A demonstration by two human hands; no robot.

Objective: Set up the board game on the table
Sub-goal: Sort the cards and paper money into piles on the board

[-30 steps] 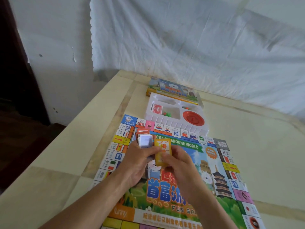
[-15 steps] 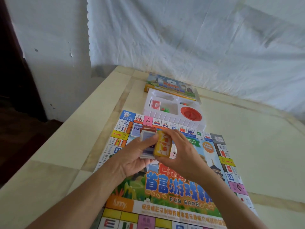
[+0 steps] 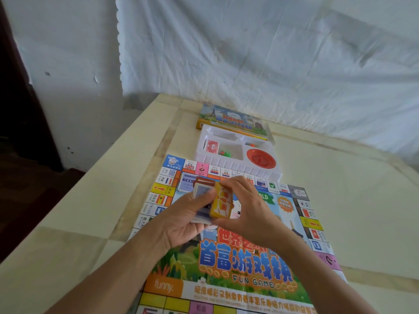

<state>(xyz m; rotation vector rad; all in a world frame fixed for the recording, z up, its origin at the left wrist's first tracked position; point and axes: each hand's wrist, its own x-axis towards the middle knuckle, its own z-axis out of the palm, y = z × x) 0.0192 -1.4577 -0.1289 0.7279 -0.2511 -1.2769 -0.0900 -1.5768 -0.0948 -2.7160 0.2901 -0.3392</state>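
Note:
A colourful game board lies unfolded on the table. Above its upper part my left hand grips a stack of cards with pale blue faces. My right hand pinches a yellow-orange deck of cards, tilted on edge against that stack. One more card pile lies on the board just beyond my hands. A white plastic tray behind the board holds a red card pack, small green pieces and a red round dish.
The game box lid lies flat behind the tray. The beige table ends at a left edge, with dark floor below. A white sheet hangs on the wall behind.
The yellow deck has turned from facing me to tilted on edge against the stack in my left hand. My right hand moved up over it.

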